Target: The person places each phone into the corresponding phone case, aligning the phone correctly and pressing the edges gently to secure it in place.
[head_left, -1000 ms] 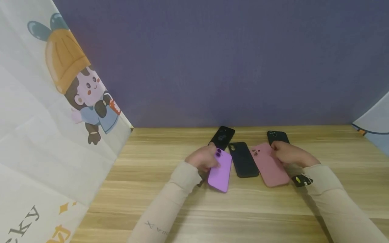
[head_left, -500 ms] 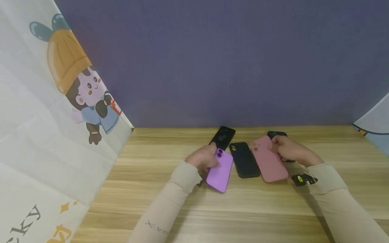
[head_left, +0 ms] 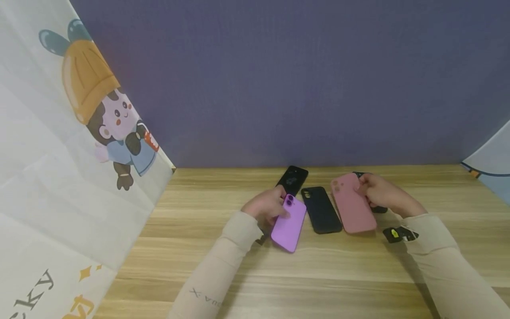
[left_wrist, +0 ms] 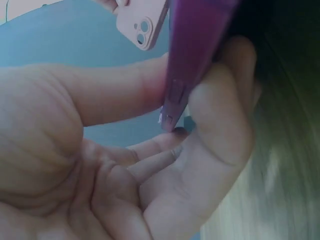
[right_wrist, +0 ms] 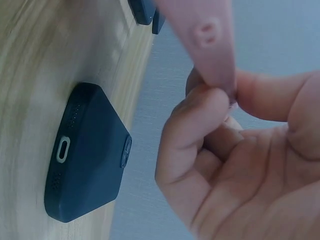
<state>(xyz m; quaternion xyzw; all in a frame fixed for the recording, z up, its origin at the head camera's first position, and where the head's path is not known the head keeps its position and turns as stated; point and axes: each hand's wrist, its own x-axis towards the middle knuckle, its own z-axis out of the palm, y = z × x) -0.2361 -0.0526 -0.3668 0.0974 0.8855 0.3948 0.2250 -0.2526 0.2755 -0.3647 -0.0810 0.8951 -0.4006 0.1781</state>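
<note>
My left hand (head_left: 268, 205) pinches a purple phone (head_left: 292, 226) by its left edge. In the left wrist view the thumb presses one face of the purple phone (left_wrist: 192, 45) and curled fingers back the other. On the right, my right hand (head_left: 380, 193) pinches a pink phone case (head_left: 352, 208) at its right edge, tilted above the table. The right wrist view shows the case's edge (right_wrist: 210, 45) between thumb and forefinger. A black phone case (head_left: 322, 212) lies flat between the hands. Behind the left hand lies a black phone (head_left: 292, 179).
A dark phone-shaped item (head_left: 380, 209) lies mostly hidden behind the pink case and right hand; the right wrist view shows a dark item with a port opening (right_wrist: 87, 155). The wooden table (head_left: 311, 283) meets a dark blue backdrop (head_left: 311, 88). A printed white sheet (head_left: 48, 177) stands left.
My right hand has lifted the pink phone case off the table, raising and tilting it up and back. The left hand keeps the purple phone almost in place.
</note>
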